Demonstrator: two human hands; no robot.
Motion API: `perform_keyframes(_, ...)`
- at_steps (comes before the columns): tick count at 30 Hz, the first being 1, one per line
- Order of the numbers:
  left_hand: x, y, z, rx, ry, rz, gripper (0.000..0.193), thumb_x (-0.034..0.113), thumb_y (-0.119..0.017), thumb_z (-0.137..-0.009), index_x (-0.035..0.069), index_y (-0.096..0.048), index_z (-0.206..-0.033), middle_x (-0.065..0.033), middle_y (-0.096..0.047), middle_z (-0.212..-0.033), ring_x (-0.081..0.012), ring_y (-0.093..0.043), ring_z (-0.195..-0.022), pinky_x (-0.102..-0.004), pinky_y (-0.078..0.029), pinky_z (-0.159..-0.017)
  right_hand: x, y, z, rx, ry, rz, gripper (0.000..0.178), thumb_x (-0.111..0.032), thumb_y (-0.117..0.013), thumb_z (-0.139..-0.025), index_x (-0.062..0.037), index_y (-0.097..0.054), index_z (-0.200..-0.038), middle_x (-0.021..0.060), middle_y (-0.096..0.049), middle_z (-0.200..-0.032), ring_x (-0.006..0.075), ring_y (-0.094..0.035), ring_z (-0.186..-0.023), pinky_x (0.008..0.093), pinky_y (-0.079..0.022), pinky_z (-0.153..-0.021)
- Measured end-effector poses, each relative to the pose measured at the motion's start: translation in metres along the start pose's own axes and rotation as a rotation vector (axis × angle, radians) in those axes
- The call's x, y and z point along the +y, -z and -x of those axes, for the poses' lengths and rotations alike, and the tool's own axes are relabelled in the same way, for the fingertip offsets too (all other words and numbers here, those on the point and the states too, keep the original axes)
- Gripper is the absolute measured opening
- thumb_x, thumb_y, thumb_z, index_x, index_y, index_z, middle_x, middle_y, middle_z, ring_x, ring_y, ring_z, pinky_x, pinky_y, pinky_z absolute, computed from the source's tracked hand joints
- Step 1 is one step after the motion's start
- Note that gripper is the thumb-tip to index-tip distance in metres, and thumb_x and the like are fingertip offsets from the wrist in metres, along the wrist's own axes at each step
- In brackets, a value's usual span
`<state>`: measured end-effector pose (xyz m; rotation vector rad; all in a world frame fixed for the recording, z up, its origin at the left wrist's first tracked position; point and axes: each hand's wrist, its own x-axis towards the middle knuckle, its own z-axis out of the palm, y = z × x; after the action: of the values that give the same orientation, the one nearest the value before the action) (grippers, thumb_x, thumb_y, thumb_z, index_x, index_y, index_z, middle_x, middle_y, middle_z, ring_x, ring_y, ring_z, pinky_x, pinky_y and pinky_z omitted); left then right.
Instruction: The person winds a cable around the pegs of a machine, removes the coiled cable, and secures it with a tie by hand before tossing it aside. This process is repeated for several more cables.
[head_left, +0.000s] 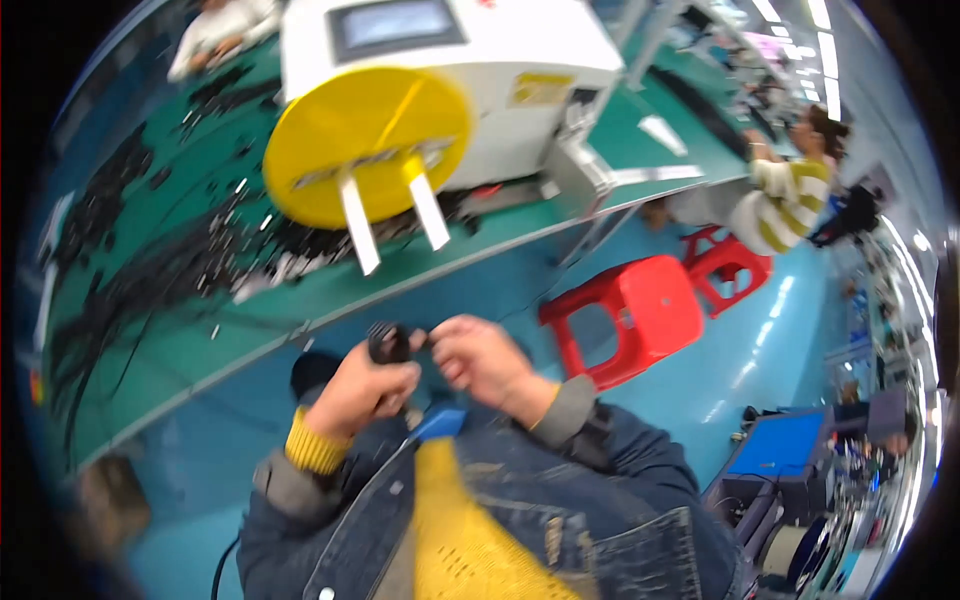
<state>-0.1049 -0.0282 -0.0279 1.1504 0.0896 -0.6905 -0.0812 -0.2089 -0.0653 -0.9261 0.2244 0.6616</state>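
Observation:
My left hand (362, 388) is closed around a black bundle (388, 343) that looks like a coiled cable, its loops packed tightly and standing above the fist. Close beside it, my right hand (482, 362) has its fingers pinched together near a small dark end by the bundle. Whether that end is part of the bundle is too blurred to tell. Both hands are in front of my body, just off the near edge of the green bench (180, 385). Beyond them stands a white machine (500, 60) with a yellow disc (350, 130) and two pale prongs jutting toward me.
Many black cables (190, 260) lie heaped across the bench's left side. Red plastic stools (660, 310) stand on the blue floor at right. One person (790, 195) in a striped top works at the far right; another (225, 40) sits across the bench.

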Motion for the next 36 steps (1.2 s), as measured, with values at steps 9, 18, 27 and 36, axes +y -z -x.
perform_keyframes(9, -0.028, 0.039, -0.027, -0.528, 0.273, 0.616, 0.058, 0.056, -0.042, -0.086, 0.011, -0.041, -0.123, -0.0111, -0.048, -0.076, -0.0093, -0.035, -0.05, -0.0157, -0.029, -0.038, -0.022, -0.007, -0.015, -0.206, 0.321, 0.612, 0.018, -0.014, -0.051, -0.088, -0.0051, -0.055, -0.103, 0.0033, -0.057, -0.071, 0.0048, -0.046, -0.053, 0.0178, -0.037, -0.047)
perform_keyframes(18, -0.037, 0.039, -0.022, -0.373, 0.301, 0.553, 0.052, 0.049, -0.037, -0.089, 0.007, -0.044, -0.118, -0.0222, -0.05, -0.097, -0.0183, -0.046, -0.059, -0.0177, -0.032, -0.034, -0.027, -0.005, -0.011, -0.409, 0.501, 1.142, 0.018, -0.01, -0.053, -0.085, -0.0007, -0.054, -0.1, 0.0079, -0.061, -0.081, 0.0148, -0.058, -0.071, 0.0278, -0.047, -0.062)
perform_keyframes(27, -0.042, 0.042, -0.021, -0.512, 0.22, 0.39, 0.051, 0.048, -0.04, -0.087, 0.006, -0.046, -0.116, -0.0203, -0.051, -0.102, -0.0168, -0.049, -0.059, -0.0189, -0.034, -0.036, -0.017, 0.0, -0.007, -0.344, 0.656, 1.236, 0.017, -0.007, -0.054, -0.082, -0.0012, -0.052, -0.098, 0.0148, -0.06, -0.079, 0.0268, -0.061, -0.073, 0.0324, -0.047, -0.064)
perform_keyframes(36, -0.023, 0.029, -0.015, -0.124, 0.249, -0.466, 0.054, 0.054, -0.03, -0.09, 0.005, -0.051, -0.102, -0.0115, -0.061, -0.082, -0.0089, -0.052, -0.051, -0.017, -0.033, -0.038, -0.002, 0.003, -0.014, -0.345, 0.749, 1.319, 0.019, -0.005, -0.055, -0.08, -0.0026, -0.051, -0.098, 0.0174, -0.06, -0.085, 0.0345, -0.06, -0.077, 0.0373, -0.047, -0.064)
